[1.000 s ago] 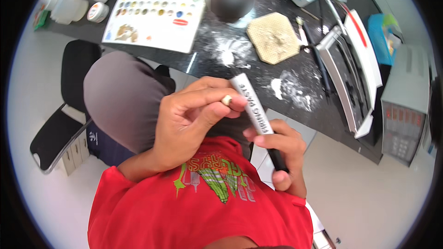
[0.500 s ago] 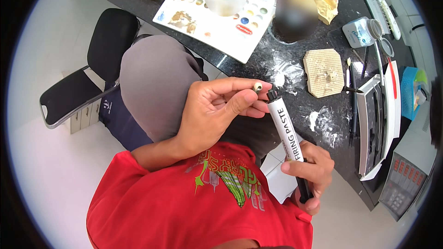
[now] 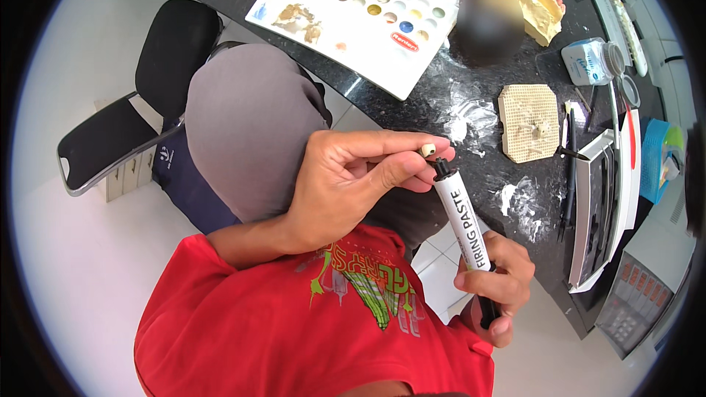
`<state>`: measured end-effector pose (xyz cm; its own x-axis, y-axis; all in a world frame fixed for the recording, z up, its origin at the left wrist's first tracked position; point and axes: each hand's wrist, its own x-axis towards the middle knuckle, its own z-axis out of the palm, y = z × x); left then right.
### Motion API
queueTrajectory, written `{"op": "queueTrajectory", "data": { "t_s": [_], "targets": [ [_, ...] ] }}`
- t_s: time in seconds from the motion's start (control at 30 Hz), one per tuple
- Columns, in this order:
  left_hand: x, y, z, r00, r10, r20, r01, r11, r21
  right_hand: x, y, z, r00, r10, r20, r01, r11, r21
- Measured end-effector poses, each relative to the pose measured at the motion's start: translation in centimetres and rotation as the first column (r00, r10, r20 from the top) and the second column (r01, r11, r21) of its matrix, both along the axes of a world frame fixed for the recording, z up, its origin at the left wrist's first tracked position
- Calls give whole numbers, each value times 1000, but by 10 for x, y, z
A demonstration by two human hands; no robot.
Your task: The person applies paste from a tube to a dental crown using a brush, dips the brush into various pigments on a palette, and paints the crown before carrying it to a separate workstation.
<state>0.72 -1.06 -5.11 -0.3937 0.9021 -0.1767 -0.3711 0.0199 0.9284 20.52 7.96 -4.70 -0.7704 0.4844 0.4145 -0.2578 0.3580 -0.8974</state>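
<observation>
Between the thumb and fingertips of my left hand (image 3: pixel 353 176) is a small cream-coloured dental crown (image 3: pixel 427 151), its dark hollow side turned toward the right. My right hand (image 3: pixel 500 279) wraps round a white paste syringe (image 3: pixel 461 217) with a black tip and black plunger. The syringe slants up and to the left, its tip close beside the crown; whether the two touch I cannot tell. Just beyond my hands, on the dark worktop (image 3: pixel 412 114), lies a beige honeycomb firing tray (image 3: pixel 528 121) with a small peg standing in it.
A white palette (image 3: pixel 368 51) with coloured wells lies at the back. White powder smears (image 3: pixel 471 114) mark the worktop. To the right are a lidded bottle (image 3: pixel 588 61), brushes and a white-framed case (image 3: pixel 594 213). A plaster model (image 3: pixel 537 11) sits behind; a black chair (image 3: pixel 173 59) stands left.
My left hand has shifted slightly right and down with the crown, which is turned differently. The syringe tip has also moved a little down and right. The view has shifted slightly.
</observation>
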Motion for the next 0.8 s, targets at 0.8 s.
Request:
{"op": "queueTrajectory", "data": {
  "t_s": [0.8],
  "targets": [
    [-1, -1, -5, 1000, -30, 3, 30, 998, 56, -5, -5, 4, 996, -71, 47, 71, 997, 11]
  ]
}}
